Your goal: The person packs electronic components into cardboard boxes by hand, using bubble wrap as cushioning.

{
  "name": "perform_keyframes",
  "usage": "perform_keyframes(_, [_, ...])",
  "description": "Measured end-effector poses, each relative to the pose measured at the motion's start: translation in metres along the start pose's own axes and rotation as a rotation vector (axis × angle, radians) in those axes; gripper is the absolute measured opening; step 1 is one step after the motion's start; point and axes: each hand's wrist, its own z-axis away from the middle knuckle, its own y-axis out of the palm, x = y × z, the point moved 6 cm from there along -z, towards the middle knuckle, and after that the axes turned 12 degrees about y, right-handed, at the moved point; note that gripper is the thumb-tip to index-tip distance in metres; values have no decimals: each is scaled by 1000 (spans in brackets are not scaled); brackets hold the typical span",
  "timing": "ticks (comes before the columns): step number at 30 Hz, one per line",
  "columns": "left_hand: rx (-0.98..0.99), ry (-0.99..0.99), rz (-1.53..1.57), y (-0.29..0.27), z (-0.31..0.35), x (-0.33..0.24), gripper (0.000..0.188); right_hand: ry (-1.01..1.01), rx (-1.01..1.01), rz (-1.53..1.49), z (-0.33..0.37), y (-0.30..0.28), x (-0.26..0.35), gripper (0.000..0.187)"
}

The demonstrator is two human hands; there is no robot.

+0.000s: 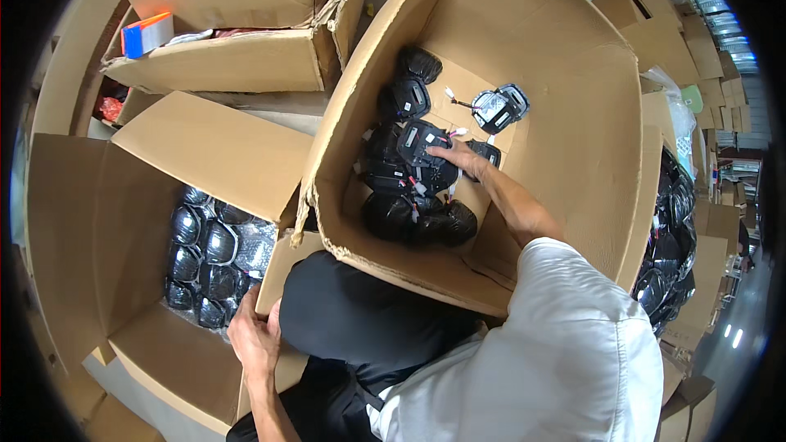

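Observation:
In the deep cardboard box [573,131] before me lie several black rounded plastic units [393,217], some with short wires and white plugs. My right hand [468,159] reaches inside; its fingers close on the edge of one black unit [416,144] on top of the pile. Apart from the pile, a black unit with a silvery face [499,108] lies near the box's far right corner. My left hand [255,334] is at the edge of the open box [176,368] on the left, thumb and fingers around its cardboard wall. Its fingertips are partly hidden beside glossy black domed units [219,242].
Clear bubble wrap [255,245] lies among the units in the left box. Behind it stands another open carton [221,65] with a blue, orange and white small box [147,34] on its rim. More black units [667,237] are at the right, near stacked cardboard [667,37].

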Motion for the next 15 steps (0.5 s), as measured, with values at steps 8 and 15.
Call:
perform_keyframes(8, [8, -13, -71, -4, 2, -4, 44, 5, 230, -469, 87, -42, 67, 64])
perform_keyframes(15, [-651, 118, 685, -30, 21, 4, 48, -571, 335, -393, 263, 6, 275, 74])
